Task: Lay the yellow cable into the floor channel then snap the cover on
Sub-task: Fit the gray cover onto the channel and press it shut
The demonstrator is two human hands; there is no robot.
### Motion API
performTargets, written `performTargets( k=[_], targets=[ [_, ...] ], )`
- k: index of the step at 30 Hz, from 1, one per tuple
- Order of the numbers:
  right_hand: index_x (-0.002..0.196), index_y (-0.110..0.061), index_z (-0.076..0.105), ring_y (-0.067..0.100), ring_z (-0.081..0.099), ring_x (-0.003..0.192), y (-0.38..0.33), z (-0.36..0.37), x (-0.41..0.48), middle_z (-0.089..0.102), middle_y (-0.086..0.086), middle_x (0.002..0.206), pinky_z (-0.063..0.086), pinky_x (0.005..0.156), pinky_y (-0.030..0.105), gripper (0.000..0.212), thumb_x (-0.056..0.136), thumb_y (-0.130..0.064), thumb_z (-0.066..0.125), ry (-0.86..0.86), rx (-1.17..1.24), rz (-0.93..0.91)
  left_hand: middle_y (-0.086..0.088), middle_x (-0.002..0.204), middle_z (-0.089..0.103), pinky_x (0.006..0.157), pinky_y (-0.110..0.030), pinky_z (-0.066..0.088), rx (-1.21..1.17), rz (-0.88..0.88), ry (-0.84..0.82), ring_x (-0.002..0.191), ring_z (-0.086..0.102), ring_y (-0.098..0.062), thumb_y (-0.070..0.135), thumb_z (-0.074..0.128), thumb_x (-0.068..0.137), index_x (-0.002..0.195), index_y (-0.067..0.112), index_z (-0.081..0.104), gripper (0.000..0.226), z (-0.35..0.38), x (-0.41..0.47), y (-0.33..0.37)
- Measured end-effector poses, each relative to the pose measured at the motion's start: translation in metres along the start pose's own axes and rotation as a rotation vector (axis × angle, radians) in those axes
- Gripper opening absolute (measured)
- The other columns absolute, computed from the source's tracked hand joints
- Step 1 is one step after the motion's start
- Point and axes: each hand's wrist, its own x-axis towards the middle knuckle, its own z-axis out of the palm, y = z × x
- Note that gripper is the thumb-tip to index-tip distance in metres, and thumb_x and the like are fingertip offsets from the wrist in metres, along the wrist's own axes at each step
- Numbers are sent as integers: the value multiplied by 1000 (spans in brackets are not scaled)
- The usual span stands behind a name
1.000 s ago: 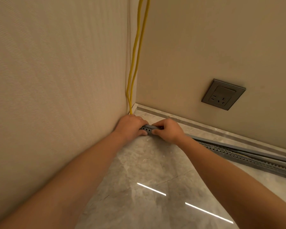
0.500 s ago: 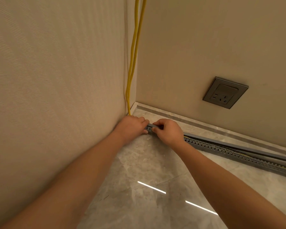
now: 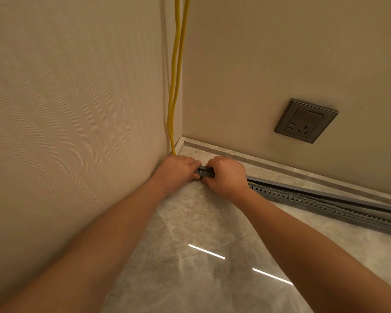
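Two hands met at the corner: the left hand (image 3: 176, 170) and right hand (image 3: 226, 175) each had fingers curled tight on the floor channel (image 3: 325, 207) end. From 12 o'clock the yellow cable (image 3: 175, 86) dropped into it. Toward 4 o'clock the cover (image 3: 291, 187) looked unsnapped, so pressing it down remained.

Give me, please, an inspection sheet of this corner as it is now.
Surface: glossy grey floor, two light streaks.
Job's things: slotted channel along the skirting; cover lies along its far side, seemingly unsnapped.
Clutter: nothing seen.
Hands: left hand and right hand both grip the channel's corner end.
Cables: yellow cable, two runs down the wall corner, hidden behind the left hand.
Surroundings: beige walls; socket, nothing plugged in.
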Motion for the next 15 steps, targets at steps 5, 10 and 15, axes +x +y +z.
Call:
performTargets(
  k=[5,10,15],
  targets=[
    [84,-20,68,24,60,73,2,3,0,63,-1,78,31,53,27,23,78,-40,59,19,-52,-39,-4,114,63,75,-38,45,34,19,-18,102,60,-24,43,37,99,124,15,52,40,-1,0,-1],
    [82,-22,67,21,58,72,7,5,-2,62,-3,78,34,53,27,23,79,-43,58,38,19,-36,-5,109,68,74,-37,46,1,-4,24,97,64,-25,42,43,98,120,14,58,39,-2,-1,1],
    [103,-36,66,16,59,84,24,-12,0,65,-10,91,41,59,28,33,75,-55,62,-180,79,8,0,118,65,81,-36,46,19,-41,-18,102,60,-24,45,39,98,125,19,52,40,-2,1,2]
  ],
)
